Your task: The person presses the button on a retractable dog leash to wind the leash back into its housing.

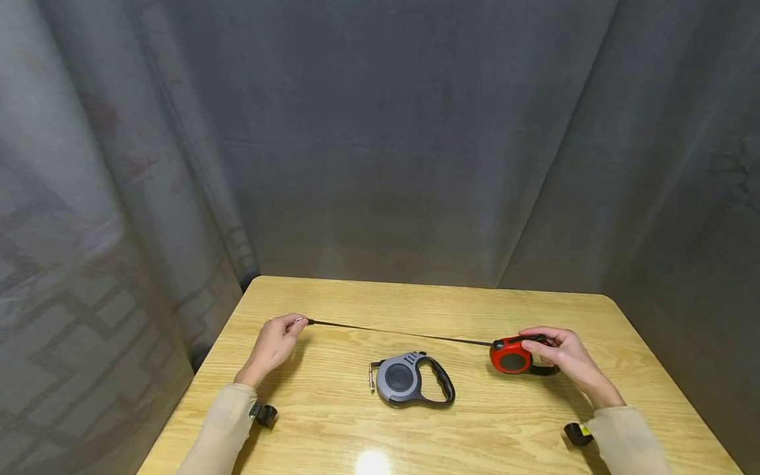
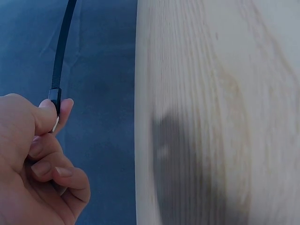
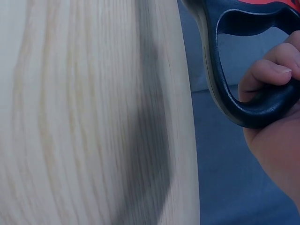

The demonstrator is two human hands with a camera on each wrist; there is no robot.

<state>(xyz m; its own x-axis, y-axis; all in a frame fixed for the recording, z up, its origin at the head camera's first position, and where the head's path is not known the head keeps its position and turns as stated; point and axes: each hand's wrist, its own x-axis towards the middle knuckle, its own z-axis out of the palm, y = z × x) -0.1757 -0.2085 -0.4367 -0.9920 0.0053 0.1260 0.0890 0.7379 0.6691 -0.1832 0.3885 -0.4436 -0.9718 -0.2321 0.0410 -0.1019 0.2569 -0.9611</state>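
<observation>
In the head view my right hand (image 1: 561, 353) grips the black handle (image 3: 276, 105) of a red retractable dog leash (image 1: 512, 356), held over the right part of the table. A thin black strap (image 1: 400, 334) runs out of its nozzle, stretched nearly straight across to the left. At the strap's far end my left hand (image 1: 276, 343) pinches the metal clip between thumb and forefinger; the left wrist view shows the strap's black end piece (image 2: 55, 96) above the thumb. A grey retractable dog leash (image 1: 399, 378) with a black handle lies on the table between the hands, its metal clip at its left.
The wooden table (image 1: 320, 422) has rounded back corners. Grey curtains (image 1: 380, 145) hang behind it and at both sides. A bright light reflection lies near the front of the tabletop.
</observation>
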